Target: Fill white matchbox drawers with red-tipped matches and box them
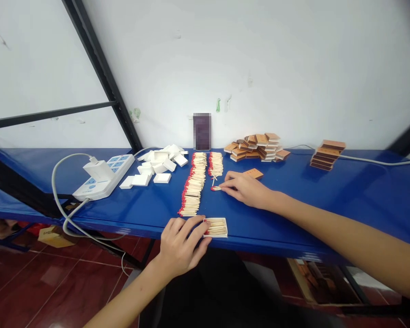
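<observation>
My left hand [182, 243] is closed on the left end of a white matchbox tray [221, 236] at the shelf's front edge. Several matches [217, 226] lie lengthwise in the tray, their left ends partly hidden by my fingers. Farther back, my right hand [244, 187] pinches a few red-tipped matches [216, 188] at their bare ends, low over the blue surface. A short row of matches [216, 163] lies just beyond those fingertips, with a couple of loose ones at its near end. To its left runs a longer row of matches [194, 184], heads facing left.
White box trays [162, 159] are heaped at the left beside a power strip [104, 177] with a looping cable. Orange-brown matchbox sleeves [256, 145] are piled behind my right hand; one sleeve [253, 173] lies near it. More sleeves [328, 155] are stacked at the right.
</observation>
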Demonstrator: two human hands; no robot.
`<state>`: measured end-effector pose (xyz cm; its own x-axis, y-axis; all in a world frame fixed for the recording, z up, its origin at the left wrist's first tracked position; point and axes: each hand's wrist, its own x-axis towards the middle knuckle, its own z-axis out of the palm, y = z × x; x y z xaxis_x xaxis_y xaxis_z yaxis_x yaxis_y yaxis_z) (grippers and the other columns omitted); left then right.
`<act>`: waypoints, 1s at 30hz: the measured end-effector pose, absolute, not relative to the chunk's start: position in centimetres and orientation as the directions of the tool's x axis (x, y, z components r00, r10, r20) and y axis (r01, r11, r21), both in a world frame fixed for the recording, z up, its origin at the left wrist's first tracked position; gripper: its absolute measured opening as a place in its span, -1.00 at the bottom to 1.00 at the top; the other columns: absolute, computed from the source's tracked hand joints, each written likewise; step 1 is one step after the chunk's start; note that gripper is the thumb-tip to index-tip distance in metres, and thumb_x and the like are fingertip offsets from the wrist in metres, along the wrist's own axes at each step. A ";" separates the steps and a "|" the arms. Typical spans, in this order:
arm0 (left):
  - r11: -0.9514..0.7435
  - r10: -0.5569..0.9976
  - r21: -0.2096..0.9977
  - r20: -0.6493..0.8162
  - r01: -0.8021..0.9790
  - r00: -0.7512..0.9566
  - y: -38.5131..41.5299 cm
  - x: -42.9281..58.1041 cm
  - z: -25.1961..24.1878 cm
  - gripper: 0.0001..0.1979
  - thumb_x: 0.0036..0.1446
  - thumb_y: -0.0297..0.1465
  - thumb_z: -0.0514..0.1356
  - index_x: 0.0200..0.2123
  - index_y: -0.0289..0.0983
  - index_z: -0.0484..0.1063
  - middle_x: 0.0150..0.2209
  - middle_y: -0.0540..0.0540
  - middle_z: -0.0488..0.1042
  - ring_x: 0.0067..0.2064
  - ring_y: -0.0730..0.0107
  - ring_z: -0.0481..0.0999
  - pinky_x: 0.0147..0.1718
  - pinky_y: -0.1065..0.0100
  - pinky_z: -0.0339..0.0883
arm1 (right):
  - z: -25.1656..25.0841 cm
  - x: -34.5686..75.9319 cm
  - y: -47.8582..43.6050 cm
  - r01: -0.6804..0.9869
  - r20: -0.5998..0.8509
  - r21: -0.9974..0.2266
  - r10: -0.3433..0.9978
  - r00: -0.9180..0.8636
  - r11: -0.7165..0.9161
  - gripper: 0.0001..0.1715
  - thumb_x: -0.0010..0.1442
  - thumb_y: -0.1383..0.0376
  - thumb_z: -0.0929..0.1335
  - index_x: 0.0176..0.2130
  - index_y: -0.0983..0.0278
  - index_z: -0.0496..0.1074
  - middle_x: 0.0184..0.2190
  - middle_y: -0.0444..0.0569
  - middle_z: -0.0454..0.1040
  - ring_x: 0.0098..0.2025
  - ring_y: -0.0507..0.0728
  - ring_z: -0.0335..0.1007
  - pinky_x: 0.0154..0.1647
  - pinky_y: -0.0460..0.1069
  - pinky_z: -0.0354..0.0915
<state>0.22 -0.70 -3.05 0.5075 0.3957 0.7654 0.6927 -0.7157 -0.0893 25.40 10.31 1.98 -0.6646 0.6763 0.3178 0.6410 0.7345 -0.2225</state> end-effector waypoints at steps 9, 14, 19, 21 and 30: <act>-0.715 0.400 -0.093 0.758 0.693 0.515 -0.6 0.1 -3.3 -0.77 0.23 -0.39 0.20 -0.04 -0.25 0.42 -0.09 -0.16 0.60 -0.28 0.25 0.47 -0.32 0.22 0.24 | 1.7 25.4 10.1 0.635 0.356 -0.111 0.627 -0.693 0.765 -0.68 0.37 0.28 0.26 -0.13 0.26 0.60 -0.25 0.05 0.49 -0.20 0.15 0.41 -0.19 0.02 0.27; -0.718 0.396 -0.090 0.762 0.690 0.512 -0.6 0.1 -3.3 -0.78 0.24 -0.39 0.19 -0.05 -0.26 0.42 -0.09 -0.16 0.60 -0.29 0.25 0.46 -0.33 0.22 0.23 | 1.9 25.3 10.0 0.628 0.347 -0.102 0.619 -0.705 0.772 -0.69 0.35 0.32 0.26 -0.17 0.28 0.60 -0.23 0.07 0.49 -0.19 0.17 0.42 -0.18 0.03 0.28; -0.724 0.393 -0.090 0.762 0.684 0.515 -0.6 0.1 -3.2 -0.78 0.23 -0.40 0.20 -0.05 -0.27 0.43 -0.09 -0.17 0.60 -0.29 0.24 0.46 -0.33 0.21 0.24 | 2.3 25.2 9.6 0.630 0.313 -0.099 0.625 -0.715 0.770 -0.69 0.34 0.33 0.26 -0.20 0.28 0.60 -0.23 0.08 0.49 -0.19 0.18 0.42 -0.19 0.05 0.27; -0.722 0.390 -0.093 0.764 0.686 0.514 -0.6 0.1 -3.2 -0.78 0.22 -0.40 0.21 -0.05 -0.27 0.44 -0.09 -0.17 0.60 -0.28 0.24 0.46 -0.33 0.22 0.24 | 2.3 25.3 9.6 0.630 0.316 -0.129 0.634 -0.706 0.766 -0.71 0.34 0.33 0.27 -0.20 0.28 0.60 -0.23 0.07 0.48 -0.20 0.16 0.42 -0.19 0.03 0.27; -0.730 0.388 -0.080 0.769 0.679 0.508 -0.6 0.1 -3.4 -0.76 0.22 -0.40 0.21 -0.03 -0.28 0.41 -0.08 -0.16 0.59 -0.28 0.22 0.45 -0.33 0.22 0.22 | 2.8 25.0 9.2 0.651 0.282 -0.163 0.667 -0.690 0.742 -0.73 0.32 0.33 0.28 -0.21 0.30 0.58 -0.24 0.07 0.48 -0.18 0.17 0.40 -0.17 0.03 0.24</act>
<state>0.07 -0.57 -3.39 0.5083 0.3882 0.7687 0.6788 -0.7300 -0.0802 25.03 9.20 2.82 -0.6897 0.6671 0.2816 0.6506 0.7416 -0.1633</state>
